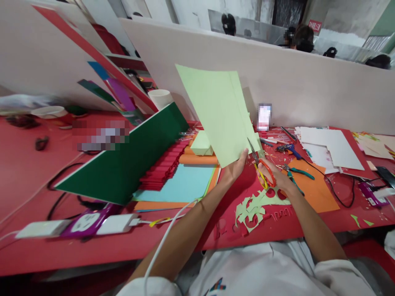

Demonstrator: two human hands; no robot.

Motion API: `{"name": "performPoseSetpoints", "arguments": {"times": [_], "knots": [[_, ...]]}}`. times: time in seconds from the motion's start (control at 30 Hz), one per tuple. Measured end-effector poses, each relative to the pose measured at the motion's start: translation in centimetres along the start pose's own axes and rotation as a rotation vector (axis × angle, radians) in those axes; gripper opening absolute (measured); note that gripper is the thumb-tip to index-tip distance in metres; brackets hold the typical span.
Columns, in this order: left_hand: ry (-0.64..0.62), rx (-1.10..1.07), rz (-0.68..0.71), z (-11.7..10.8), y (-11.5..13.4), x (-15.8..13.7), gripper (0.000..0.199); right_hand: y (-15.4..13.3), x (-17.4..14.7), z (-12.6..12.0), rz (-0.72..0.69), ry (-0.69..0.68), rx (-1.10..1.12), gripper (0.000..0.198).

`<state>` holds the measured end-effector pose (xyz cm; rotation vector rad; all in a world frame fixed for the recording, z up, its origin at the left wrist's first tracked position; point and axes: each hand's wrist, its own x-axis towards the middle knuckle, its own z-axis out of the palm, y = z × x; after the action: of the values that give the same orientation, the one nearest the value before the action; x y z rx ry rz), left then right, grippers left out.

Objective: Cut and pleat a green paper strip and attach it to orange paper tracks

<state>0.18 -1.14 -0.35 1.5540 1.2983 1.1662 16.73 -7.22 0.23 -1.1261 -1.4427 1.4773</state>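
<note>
My left hand (237, 166) grips the lower edge of a pale green sheet of paper (217, 111), which stands up at a tilt in front of me. In my right hand (274, 172) is a pair of scissors (265, 172) with red and yellow handles. Their blades meet the sheet near its lower right edge, where a narrow strip runs along the side. Below the hands lies a heap of pale green paper scraps (251, 211), some with round cutouts. A small pale green block (202, 143) sits left of the sheet.
Folded red paper (166, 164) and blue sheets (185, 181) lie at left beside a leaning green board (123, 164). Pliers (298, 172), a glue gun (290, 150) and an orange sheet (317, 189) are at right. A phone (264, 117) stands against the partition (277, 78).
</note>
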Motion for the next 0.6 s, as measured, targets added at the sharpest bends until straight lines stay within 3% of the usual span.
{"name": "performPoseSetpoints", "arguments": {"times": [0.33,0.6], "knots": [[-0.151,-0.082,-0.029,-0.1,-0.1,-0.2,0.046,-1.1,-0.1,0.7,-0.013,0.054,-0.017,0.041],[-0.14,-0.126,-0.013,0.1,-0.4,-0.1,0.046,0.4,0.7,0.6,-0.082,0.062,-0.029,0.036]]}}
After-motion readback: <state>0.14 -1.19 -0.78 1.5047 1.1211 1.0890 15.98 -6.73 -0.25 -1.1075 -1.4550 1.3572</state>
